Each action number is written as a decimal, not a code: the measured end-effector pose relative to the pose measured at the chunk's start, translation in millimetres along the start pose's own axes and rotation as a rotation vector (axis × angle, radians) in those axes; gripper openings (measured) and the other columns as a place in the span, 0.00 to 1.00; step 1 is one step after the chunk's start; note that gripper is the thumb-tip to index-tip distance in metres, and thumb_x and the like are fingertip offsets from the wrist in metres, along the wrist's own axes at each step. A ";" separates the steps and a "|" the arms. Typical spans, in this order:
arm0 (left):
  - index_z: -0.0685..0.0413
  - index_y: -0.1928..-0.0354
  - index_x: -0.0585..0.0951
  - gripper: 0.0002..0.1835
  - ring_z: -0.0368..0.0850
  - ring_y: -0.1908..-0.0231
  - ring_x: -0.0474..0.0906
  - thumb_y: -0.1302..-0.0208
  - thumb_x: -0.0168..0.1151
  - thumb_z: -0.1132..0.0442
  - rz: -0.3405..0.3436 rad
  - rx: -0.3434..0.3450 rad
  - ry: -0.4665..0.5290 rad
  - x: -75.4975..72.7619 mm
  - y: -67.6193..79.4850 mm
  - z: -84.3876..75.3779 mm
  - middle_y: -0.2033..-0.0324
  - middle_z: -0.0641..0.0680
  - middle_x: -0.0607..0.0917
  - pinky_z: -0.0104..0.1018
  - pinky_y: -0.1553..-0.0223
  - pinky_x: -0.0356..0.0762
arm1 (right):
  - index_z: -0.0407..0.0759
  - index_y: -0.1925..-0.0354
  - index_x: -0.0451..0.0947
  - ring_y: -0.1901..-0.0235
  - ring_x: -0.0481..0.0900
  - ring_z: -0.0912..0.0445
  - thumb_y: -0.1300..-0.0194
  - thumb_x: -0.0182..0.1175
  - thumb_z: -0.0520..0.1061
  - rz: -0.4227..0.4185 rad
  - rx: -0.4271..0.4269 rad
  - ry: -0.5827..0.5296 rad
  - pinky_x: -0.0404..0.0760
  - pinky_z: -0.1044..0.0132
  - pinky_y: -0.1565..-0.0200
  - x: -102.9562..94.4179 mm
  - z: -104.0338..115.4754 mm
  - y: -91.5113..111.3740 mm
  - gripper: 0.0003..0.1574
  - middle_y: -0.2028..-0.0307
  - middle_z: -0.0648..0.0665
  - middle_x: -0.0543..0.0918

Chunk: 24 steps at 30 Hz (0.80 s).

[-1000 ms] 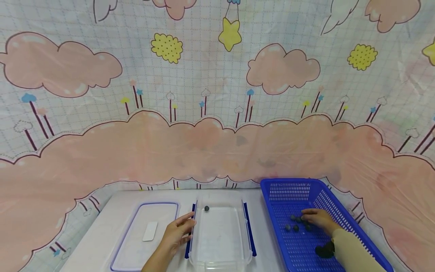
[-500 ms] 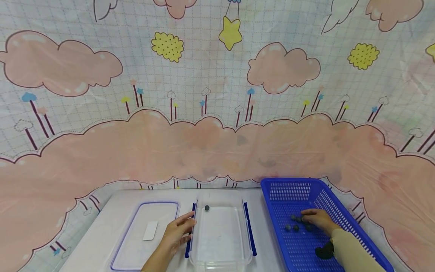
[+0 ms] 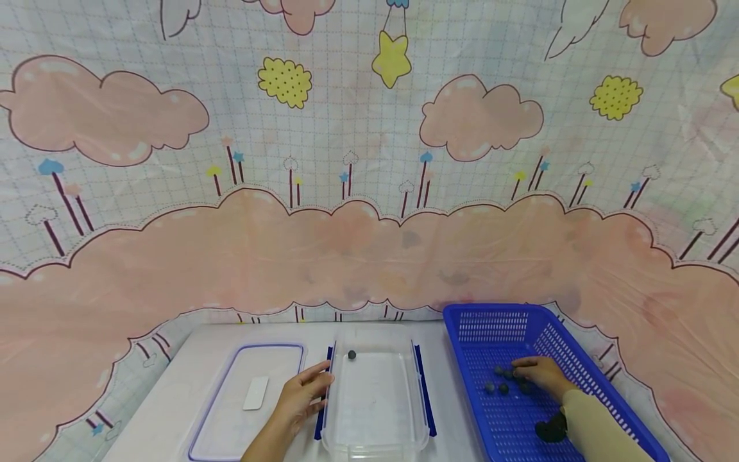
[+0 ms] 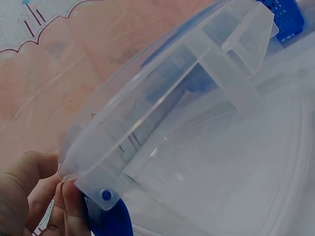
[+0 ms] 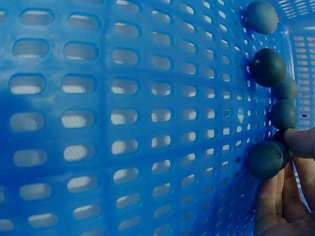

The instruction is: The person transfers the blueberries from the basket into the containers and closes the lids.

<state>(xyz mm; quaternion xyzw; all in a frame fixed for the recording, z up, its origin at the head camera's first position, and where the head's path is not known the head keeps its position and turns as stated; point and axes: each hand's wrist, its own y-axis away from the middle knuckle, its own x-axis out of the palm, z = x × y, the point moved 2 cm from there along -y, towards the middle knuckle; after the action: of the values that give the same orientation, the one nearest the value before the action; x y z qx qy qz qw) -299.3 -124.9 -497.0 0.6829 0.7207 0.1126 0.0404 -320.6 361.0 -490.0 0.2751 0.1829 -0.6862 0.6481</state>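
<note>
In the head view my left hand (image 3: 297,401) holds the left side of a clear plastic box (image 3: 375,414) with blue side latches. Up close in the left wrist view, its thumb and fingers pinch the box's rim beside a blue latch (image 4: 110,216). One small dark round fruit (image 3: 351,355) lies at the far left inside the box. My right hand (image 3: 543,374) reaches into a blue perforated basket (image 3: 493,328). Its thumb and fingers pinch a dark green fruit (image 5: 281,138), partly hidden behind another round fruit (image 5: 265,160). More such fruits (image 5: 268,68) lie alongside.
A clear lid (image 3: 222,433) with a blue-edged rim lies left of the box, with a white rectangular piece (image 3: 254,393) on it. A larger dark lump (image 3: 551,428) sits in the basket under the right forearm. A printed cloth (image 3: 369,256) hangs behind the white table.
</note>
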 end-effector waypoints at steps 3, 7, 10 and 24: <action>0.59 0.38 0.77 0.25 0.42 0.65 0.76 0.36 0.66 0.63 0.000 -0.001 0.001 -0.2 -0.5 0.4 0.64 0.47 0.82 0.34 0.65 0.80 | 0.22 0.50 0.78 0.49 0.77 0.35 0.36 0.59 0.35 -0.006 -0.007 -0.002 0.77 0.45 0.48 0.0 1.1 0.8 0.19 0.48 0.23 0.78; 0.59 0.38 0.77 0.25 0.42 0.65 0.76 0.37 0.66 0.63 0.002 0.000 0.003 0.1 -0.4 0.2 0.64 0.48 0.82 0.34 0.65 0.80 | 0.21 0.50 0.78 0.49 0.77 0.36 0.37 0.59 0.35 -0.012 -0.012 -0.010 0.77 0.45 0.48 -0.3 1.1 0.5 0.19 0.48 0.23 0.78; 0.60 0.38 0.77 0.25 0.42 0.65 0.76 0.37 0.67 0.64 0.002 0.000 0.003 0.4 0.3 -0.3 0.63 0.48 0.83 0.34 0.65 0.80 | 0.21 0.50 0.77 0.50 0.78 0.37 0.36 0.58 0.35 -0.009 -0.006 -0.017 0.78 0.46 0.48 -0.6 0.6 -0.2 0.20 0.49 0.23 0.79; 0.58 0.38 0.77 0.25 0.42 0.65 0.77 0.37 0.67 0.63 0.002 -0.003 -0.007 -0.4 -0.1 -0.4 0.63 0.47 0.83 0.33 0.66 0.80 | 0.20 0.49 0.76 0.50 0.79 0.36 0.34 0.56 0.35 -0.034 -0.018 -0.040 0.79 0.47 0.47 -1.6 1.3 -1.2 0.20 0.50 0.24 0.80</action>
<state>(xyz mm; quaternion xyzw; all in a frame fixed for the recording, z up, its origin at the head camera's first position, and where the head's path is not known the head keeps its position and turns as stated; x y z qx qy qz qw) -299.5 -125.4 -496.6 0.6841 0.7195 0.1112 0.0437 -322.0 361.6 -488.2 0.2524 0.1808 -0.7007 0.6424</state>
